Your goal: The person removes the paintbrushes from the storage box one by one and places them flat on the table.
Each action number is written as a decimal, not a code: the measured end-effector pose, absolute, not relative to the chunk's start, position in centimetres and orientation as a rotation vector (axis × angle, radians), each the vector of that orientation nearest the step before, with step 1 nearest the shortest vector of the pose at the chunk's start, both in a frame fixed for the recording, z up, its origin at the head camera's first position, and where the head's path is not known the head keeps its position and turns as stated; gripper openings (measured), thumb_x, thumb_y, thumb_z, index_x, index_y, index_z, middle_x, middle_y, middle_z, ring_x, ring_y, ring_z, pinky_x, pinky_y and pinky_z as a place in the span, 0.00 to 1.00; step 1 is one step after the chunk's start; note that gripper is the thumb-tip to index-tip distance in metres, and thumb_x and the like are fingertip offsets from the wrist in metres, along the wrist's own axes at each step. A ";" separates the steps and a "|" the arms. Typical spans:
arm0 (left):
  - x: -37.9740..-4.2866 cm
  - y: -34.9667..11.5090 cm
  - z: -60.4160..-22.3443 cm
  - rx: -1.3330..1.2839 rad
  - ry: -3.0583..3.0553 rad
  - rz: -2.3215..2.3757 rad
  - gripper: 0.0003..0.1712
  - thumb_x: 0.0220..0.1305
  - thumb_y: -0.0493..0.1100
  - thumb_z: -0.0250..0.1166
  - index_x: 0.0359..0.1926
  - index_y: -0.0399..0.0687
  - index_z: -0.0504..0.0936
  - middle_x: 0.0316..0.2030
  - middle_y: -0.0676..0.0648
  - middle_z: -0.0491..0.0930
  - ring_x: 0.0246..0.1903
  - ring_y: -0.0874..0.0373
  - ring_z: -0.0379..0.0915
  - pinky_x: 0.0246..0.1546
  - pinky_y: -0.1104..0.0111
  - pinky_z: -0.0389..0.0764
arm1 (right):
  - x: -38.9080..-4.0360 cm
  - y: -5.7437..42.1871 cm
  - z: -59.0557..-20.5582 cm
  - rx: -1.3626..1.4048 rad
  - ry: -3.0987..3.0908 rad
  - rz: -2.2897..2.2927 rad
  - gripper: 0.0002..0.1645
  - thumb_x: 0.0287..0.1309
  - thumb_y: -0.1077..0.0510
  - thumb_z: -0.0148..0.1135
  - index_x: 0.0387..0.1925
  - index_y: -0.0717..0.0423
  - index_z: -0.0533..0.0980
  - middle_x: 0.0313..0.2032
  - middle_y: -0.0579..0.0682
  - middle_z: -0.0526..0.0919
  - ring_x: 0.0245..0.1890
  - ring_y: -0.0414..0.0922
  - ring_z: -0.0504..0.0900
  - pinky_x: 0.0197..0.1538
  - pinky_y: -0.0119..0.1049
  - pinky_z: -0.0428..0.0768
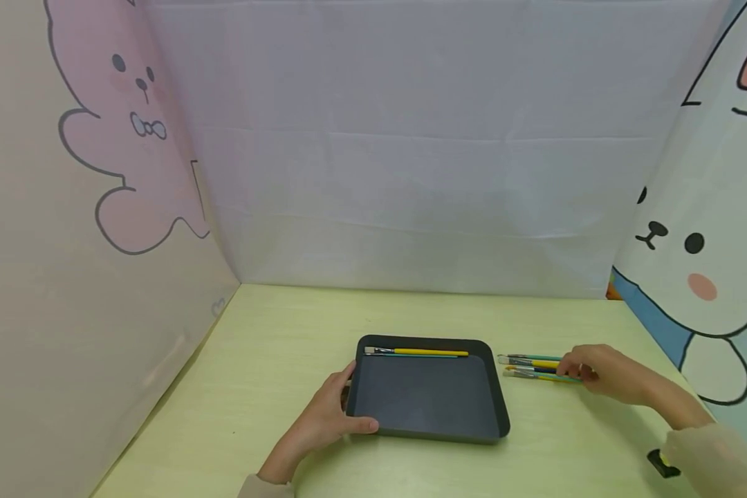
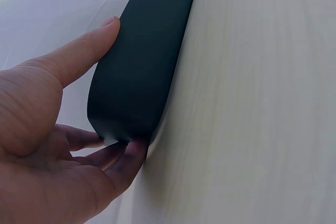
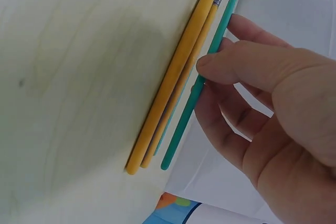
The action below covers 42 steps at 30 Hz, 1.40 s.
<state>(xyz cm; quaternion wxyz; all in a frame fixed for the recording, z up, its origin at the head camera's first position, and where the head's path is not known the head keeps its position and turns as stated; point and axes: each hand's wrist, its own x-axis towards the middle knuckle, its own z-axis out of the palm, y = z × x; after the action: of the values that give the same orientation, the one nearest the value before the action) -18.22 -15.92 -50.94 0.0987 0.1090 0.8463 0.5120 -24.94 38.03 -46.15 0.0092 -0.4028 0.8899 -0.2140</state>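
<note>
A white cloth [image 1: 411, 173] hangs behind a pale yellowish table [image 1: 193, 429], with a pink cartoon bear [image 1: 99, 69] in a bow tie on the panel to the left and a white cartoon rabbit [image 1: 722, 228] on blue to the right. On the table in front of me is a shallow dark tray [image 1: 429, 394]. Two brushes lie in it along its far side, close together: one with a yellow handle [image 1: 438, 352] and, just beside it, a thin teal one [image 1: 423, 356].

The person's left hand [image 1: 326, 415] has hold of the tray's near left corner, the thumb along the near edge and the fingers bent around the side. The right hand [image 1: 613, 373] is over to the right of the tray, at the handle ends of a small bunch of brushes [image 1: 538, 363] that lies on the table, bristles toward the tray and apart from it. Thumb and fingers close on a green brush [image 3: 181, 124], pinching it partway along its handle. Next to it, side by side, lie two yellow-orange handles [image 3: 172, 77], one thicker than the other, with a sliver of thin teal beside them. Pale sleeves [image 1: 716, 456] cover both forearms.
</note>
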 end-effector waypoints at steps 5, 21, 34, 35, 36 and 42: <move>-18.2 -15.9 -50.9 0.314 2.500 1.515 0.73 0.50 0.50 0.88 0.85 0.39 0.49 0.74 0.31 0.62 0.67 0.37 0.72 0.63 0.46 0.76 | -24.9 38.4 -47.5 -1.335 2.836 -0.664 0.30 0.42 0.85 0.70 0.42 0.53 0.84 0.30 0.36 0.74 0.30 0.30 0.66 0.30 0.29 0.67; -18.3 -15.9 -50.9 0.319 2.513 1.498 0.73 0.50 0.51 0.88 0.85 0.40 0.49 0.73 0.32 0.63 0.66 0.40 0.73 0.63 0.47 0.75 | -25.3 38.7 -48.9 -1.280 2.897 -0.584 0.28 0.42 0.82 0.74 0.38 0.48 0.84 0.34 0.34 0.80 0.32 0.29 0.72 0.31 0.31 0.76; -18.2 -15.9 -51.0 0.310 2.507 1.505 0.73 0.50 0.51 0.88 0.85 0.40 0.49 0.75 0.31 0.61 0.67 0.38 0.72 0.63 0.46 0.75 | -24.8 38.2 -48.6 -1.118 2.995 -0.465 0.25 0.45 0.77 0.79 0.37 0.47 0.85 0.34 0.35 0.80 0.32 0.30 0.74 0.35 0.33 0.80; -18.2 -15.9 -51.0 0.308 2.507 1.504 0.73 0.50 0.51 0.88 0.85 0.40 0.49 0.75 0.31 0.62 0.67 0.38 0.72 0.63 0.46 0.75 | -24.8 38.2 -48.6 -1.122 2.996 -0.465 0.25 0.44 0.77 0.79 0.37 0.47 0.85 0.34 0.36 0.80 0.33 0.30 0.75 0.35 0.34 0.81; -18.2 -15.9 -50.9 0.307 2.509 1.502 0.73 0.50 0.51 0.88 0.85 0.40 0.49 0.75 0.31 0.62 0.67 0.38 0.72 0.63 0.46 0.75 | -24.8 38.2 -48.6 -1.121 2.996 -0.468 0.25 0.44 0.77 0.79 0.37 0.47 0.85 0.34 0.36 0.80 0.33 0.30 0.76 0.35 0.34 0.81; -18.2 -15.9 -50.8 0.302 2.508 1.497 0.73 0.50 0.51 0.88 0.85 0.41 0.49 0.75 0.32 0.62 0.68 0.38 0.72 0.63 0.46 0.75 | -24.6 37.8 -48.0 -1.102 3.015 -0.447 0.25 0.43 0.76 0.81 0.37 0.46 0.86 0.34 0.35 0.79 0.32 0.30 0.75 0.35 0.33 0.81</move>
<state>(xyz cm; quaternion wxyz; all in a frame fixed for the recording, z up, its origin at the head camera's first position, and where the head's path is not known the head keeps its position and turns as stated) -18.16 -15.93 -50.82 0.1023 0.1021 0.8496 0.5072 -24.62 37.75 -48.01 -0.0497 -0.3397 0.9291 -0.1376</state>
